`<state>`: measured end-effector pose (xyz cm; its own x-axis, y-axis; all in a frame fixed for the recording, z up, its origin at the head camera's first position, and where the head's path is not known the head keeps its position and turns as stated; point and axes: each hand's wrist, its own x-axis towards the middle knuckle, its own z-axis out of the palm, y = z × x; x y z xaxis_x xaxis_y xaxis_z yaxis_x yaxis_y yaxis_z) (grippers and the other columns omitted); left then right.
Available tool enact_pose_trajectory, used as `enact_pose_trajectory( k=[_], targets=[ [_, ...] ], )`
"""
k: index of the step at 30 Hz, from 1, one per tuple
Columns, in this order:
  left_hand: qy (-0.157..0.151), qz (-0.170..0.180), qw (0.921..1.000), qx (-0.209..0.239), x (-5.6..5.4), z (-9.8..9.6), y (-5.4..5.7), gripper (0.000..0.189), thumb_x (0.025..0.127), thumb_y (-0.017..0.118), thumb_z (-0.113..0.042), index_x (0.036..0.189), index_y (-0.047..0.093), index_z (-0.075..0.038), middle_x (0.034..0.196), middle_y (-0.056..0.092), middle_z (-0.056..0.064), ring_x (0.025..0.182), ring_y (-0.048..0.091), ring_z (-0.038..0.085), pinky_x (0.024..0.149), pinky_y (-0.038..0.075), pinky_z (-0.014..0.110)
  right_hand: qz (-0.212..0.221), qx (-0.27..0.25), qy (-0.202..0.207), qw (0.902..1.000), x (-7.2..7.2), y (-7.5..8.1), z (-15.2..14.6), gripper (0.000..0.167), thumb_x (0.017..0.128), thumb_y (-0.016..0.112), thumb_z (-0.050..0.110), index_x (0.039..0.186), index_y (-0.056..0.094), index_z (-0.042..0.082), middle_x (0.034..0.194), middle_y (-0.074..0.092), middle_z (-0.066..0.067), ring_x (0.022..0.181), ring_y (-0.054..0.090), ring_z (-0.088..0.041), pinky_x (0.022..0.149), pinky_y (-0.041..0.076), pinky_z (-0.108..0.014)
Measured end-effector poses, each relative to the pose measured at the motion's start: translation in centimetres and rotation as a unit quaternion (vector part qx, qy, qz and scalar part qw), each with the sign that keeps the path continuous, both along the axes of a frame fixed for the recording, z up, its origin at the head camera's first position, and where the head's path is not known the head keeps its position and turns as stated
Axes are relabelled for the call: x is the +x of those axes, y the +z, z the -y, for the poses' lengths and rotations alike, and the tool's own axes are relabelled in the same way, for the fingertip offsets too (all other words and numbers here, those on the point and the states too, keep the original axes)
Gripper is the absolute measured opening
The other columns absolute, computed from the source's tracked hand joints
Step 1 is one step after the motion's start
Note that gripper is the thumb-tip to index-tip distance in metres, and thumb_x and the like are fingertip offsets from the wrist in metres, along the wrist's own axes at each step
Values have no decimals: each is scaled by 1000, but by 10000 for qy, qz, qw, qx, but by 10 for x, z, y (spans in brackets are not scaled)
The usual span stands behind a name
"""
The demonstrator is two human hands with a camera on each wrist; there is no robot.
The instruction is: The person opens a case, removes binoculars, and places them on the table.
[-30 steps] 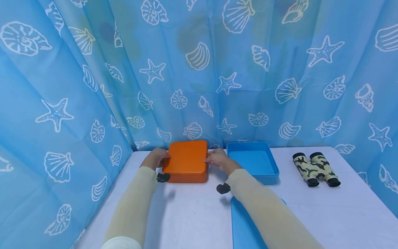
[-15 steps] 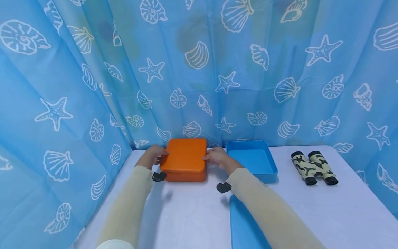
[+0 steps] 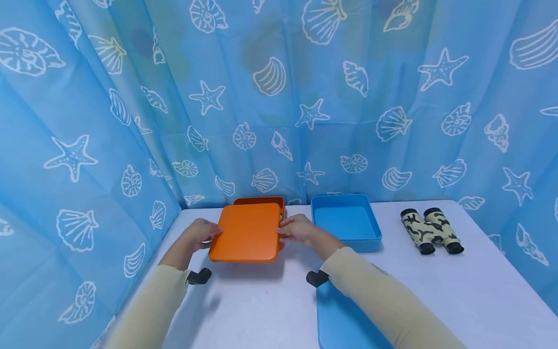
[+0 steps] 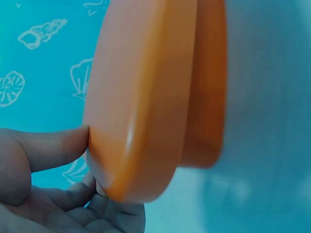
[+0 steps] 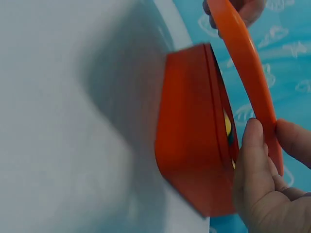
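Note:
An orange lid (image 3: 246,232) is lifted off an orange box (image 3: 260,200) and held between both hands. My left hand (image 3: 198,236) pinches its left edge, thumb on top and fingers beneath, as the left wrist view shows. At the opposite edge my right hand (image 3: 301,230) pinches it the same way. The box (image 5: 189,126) stands on the table behind and below the lid. Through the gap under the lid, something yellow (image 5: 227,124) shows inside the box; most of the inside is hidden.
Right of the orange box stands an open blue box (image 3: 346,223). A flat blue lid (image 3: 344,317) lies nearer, partly under the right forearm. Camouflage binoculars (image 3: 431,231) lie farther right on the white table (image 3: 479,291). A shell-patterned blue curtain (image 3: 270,121) hangs behind.
The orange lid has come up off its box and moved toward the person, held by both hands. The back of the box now shows open. The view has shifted slightly.

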<state>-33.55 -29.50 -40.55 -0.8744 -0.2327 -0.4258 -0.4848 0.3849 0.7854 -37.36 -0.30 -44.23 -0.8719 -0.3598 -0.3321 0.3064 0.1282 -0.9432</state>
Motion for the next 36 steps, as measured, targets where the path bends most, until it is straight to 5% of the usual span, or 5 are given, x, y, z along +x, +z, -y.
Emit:
enact_pose_trajectory(
  k=[8,14,25,36],
  targets=[
    [-195,-194,9996,42,49,14,-12,39,98,59,-14,129,48,6,120,54,22,104,53,35,92,50,48,-66,-150,308,9994,41,-7,4,28,89,70,4,113,59,-5,105,65,-17,89,68,-25,81,56,-36],
    [-396,-302,9988,-32,76,20,-17,35,95,63,-14,122,53,6,112,57,19,100,56,33,88,52,50,-239,-243,557,9979,67,-14,1,26,90,69,5,112,59,-6,104,66,-15,91,68,-24,80,56,-35],
    [-548,-361,9973,-330,109,19,-33,33,93,67,-13,117,57,6,104,63,15,91,61,27,79,56,47,-317,162,680,9970,103,-27,-4,26,87,71,4,109,60,-5,97,67,-12,86,68,-24,77,57,-38],
    [-556,68,9980,-297,121,19,-48,27,94,63,-7,115,58,9,98,64,14,87,62,26,73,58,43,-495,694,983,9915,115,-43,-3,19,85,74,5,97,62,0,88,66,-10,76,68,-24,71,58,-36]
  ],
)
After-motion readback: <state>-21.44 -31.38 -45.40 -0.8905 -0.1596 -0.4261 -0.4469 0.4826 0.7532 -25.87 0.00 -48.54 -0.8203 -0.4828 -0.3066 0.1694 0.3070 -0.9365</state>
